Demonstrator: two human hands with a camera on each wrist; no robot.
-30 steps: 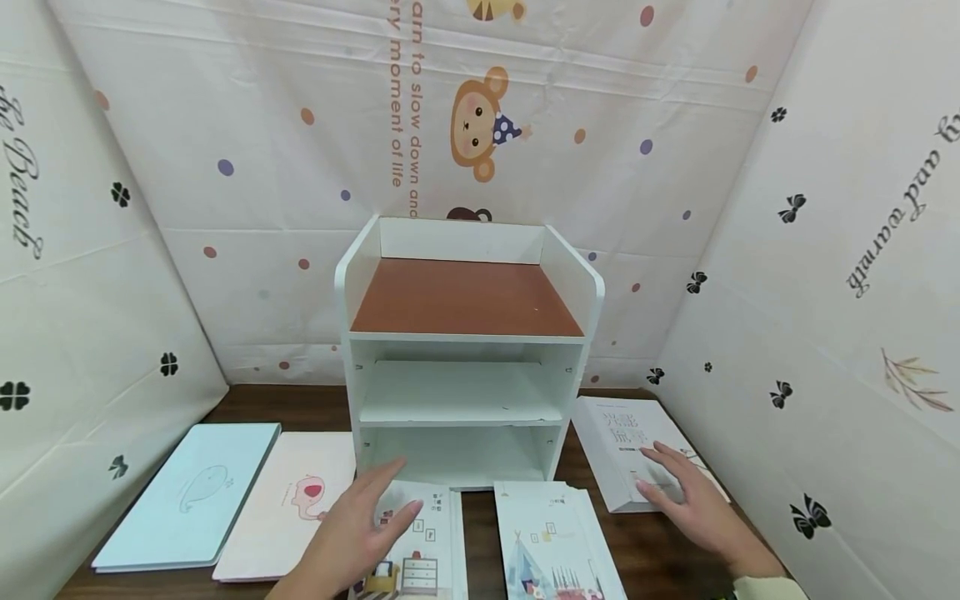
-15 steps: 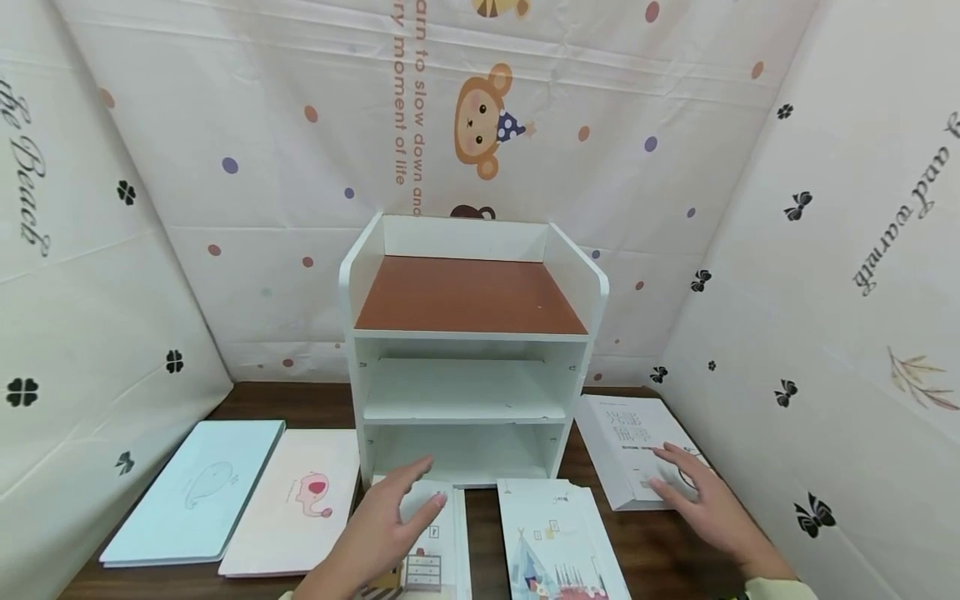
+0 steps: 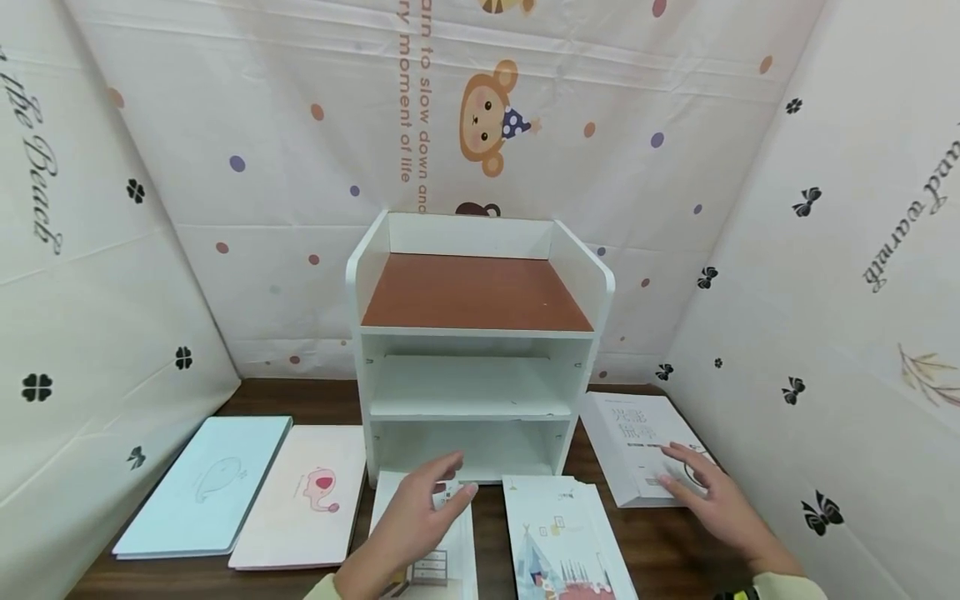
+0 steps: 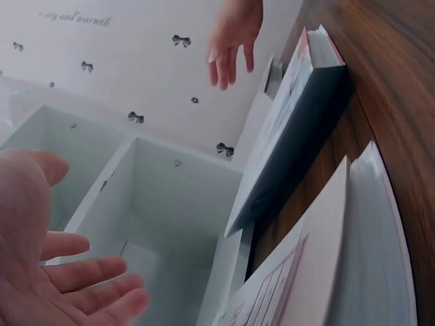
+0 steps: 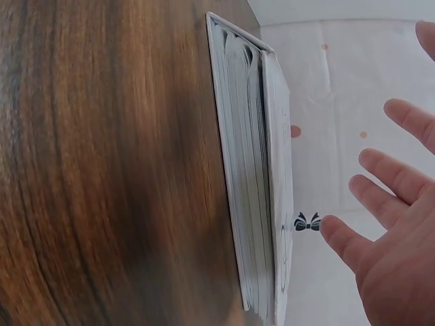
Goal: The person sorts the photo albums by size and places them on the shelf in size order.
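My left hand [image 3: 420, 517], fingers spread and holding nothing, hovers above a white book with a drawn cabinet [image 3: 431, 567], partly covering it in the head view. To the right lies a second white book, with a tent drawing [image 3: 558, 533]. Over at the far right, my right hand [image 3: 712, 496] hangs with loose, parted fingers above a thick white book [image 3: 630, 425]. That book's page edges [image 5: 248, 163] show in the right wrist view, with a gap between it and the fingers. Behind the middle books stands a white shelf unit [image 3: 480, 332] with bare shelves.
On the left lie a light blue book with a whale outline [image 3: 217, 479] and a pale pink book with an elephant [image 3: 315, 492]. All rest on a dark wooden table [image 3: 315, 400]. Printed cloth walls [image 3: 285, 167] enclose the back and both sides.
My left hand has moved right, from the cabinet book's left side to over its upper part. My right hand stays over the thick book. The head view has shifted slightly.
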